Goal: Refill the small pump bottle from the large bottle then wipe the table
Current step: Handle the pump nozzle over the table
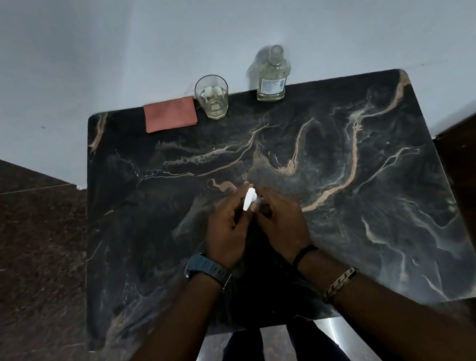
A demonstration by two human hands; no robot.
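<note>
Pump bottle (251,201) at table centre, mostly hidden between hands, white pump head showing | dark marble table (359,190) against pale wall (200,12) | large bottle (271,77), glass (212,97), pink cloth (170,114) at far edge | left hand (229,226) closed on pump head | right hand (282,220) wrapped round bottle body

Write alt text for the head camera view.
Both hands, left hand and right hand, close around a small pump bottle with a white pump head at the middle of a dark marble table. Along the far edge sit a pink cloth, a glass and an uncapped large bottle.
</note>
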